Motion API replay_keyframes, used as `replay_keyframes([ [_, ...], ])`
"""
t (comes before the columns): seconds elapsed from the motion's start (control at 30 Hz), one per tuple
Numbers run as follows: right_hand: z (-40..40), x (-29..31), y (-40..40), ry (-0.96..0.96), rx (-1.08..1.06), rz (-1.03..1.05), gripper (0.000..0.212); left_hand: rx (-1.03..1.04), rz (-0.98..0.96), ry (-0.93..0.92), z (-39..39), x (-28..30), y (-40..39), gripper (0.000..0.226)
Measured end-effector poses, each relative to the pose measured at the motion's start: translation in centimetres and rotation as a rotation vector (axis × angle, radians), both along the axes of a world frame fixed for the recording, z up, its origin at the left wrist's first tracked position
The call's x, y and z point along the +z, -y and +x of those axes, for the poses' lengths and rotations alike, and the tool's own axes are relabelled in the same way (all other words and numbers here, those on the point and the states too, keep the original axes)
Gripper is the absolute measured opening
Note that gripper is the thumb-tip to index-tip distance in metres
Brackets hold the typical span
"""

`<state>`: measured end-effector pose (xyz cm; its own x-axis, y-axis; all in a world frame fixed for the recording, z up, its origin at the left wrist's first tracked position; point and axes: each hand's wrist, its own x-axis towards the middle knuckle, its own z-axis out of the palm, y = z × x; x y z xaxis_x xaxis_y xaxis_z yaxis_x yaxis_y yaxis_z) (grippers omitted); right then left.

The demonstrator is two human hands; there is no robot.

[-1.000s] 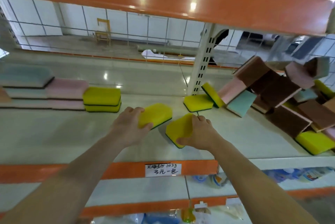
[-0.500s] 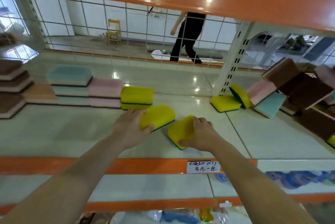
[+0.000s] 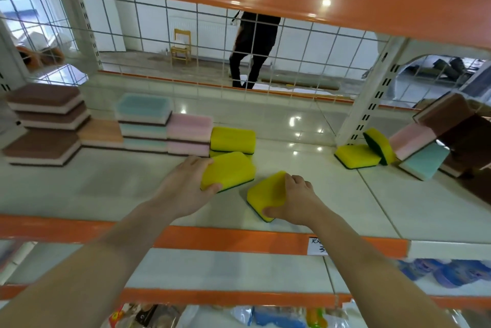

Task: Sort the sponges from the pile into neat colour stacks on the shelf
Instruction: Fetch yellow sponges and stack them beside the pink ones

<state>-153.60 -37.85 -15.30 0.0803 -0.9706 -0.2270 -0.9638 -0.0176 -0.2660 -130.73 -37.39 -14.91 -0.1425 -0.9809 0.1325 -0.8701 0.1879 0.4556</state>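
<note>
Left hand: the left hand is gripping a yellow sponge by its near left end, fingers curled over the far side and thumb under the near corner; the sponge is sitting just in front of the yellow stack, green scouring side down.
Right hand: the right hand is holding a second yellow sponge near the front edge of the shelf, fingers wrapping over its right end and thumb pressing its near corner; the sponge is tilting, with its left side down.
Hands together or apart: the two hands are staying apart, each clamped on its own sponge, the sponges lying close but not touching.
Yellow stack: the yellow stack is standing toward the back of the shelf, right of the pink stack.
Other stacks: the blue stack, an orange sponge and the brown stack are lining up toward the left end.
Pile: the unsorted pile is lying at the right end of the shelf, with a flat yellow sponge and a leaning one at its left edge by the upright post.
Background: a person in black is standing behind the wire grid.
</note>
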Motion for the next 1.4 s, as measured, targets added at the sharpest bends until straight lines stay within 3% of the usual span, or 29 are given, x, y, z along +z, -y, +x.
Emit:
replay_keyframes([
  [0.37, 0.4, 0.5, 1.5, 0.034, 0.016, 0.021, 0.114, -0.071, -0.006, 0.038, 0.7, 0.7, 1.3, 0.062],
  [0.73, 2.4, 2.8, 3.7, 0.211, 0.268, -0.083, 0.101, -0.165, -0.019, 0.064, 0.7, 1.0, 2.8, 0.070],
  [1.1, 2.0, 2.8, 5.6, 0.158, 0.326, -0.147, 0.092, -0.234, -0.029, -0.010, -0.9, 1.4, 4.1, 0.075],
  [1.4, 1.1, 4.0, 8.4, 0.091, 0.257, -0.285, 0.087, -0.085, -0.070, 0.063, 0.2, 2.1, 5.8, 0.083],
])
